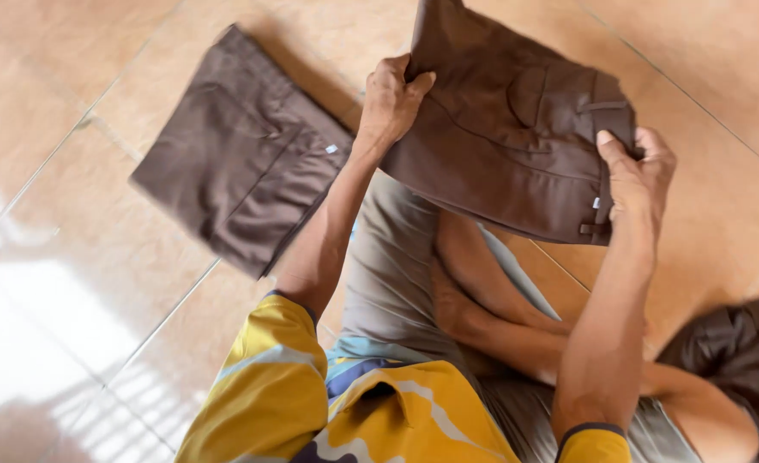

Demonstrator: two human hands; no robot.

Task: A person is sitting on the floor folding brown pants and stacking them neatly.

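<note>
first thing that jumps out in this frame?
The brown trousers held up at top centre, left hand on one edge, right hand at the waistband. A second folded brown pair lies flat on the tiled floor at left; dark crumpled cloth sits lower right.

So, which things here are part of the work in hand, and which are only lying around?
In hand:
- brown trousers, held up by the left hand and right hand
- folded brown trousers, flat on the floor to the left

Lying about:
- dark crumpled cloth at the right edge; whether it belongs cannot be told
- tiled floor
</note>
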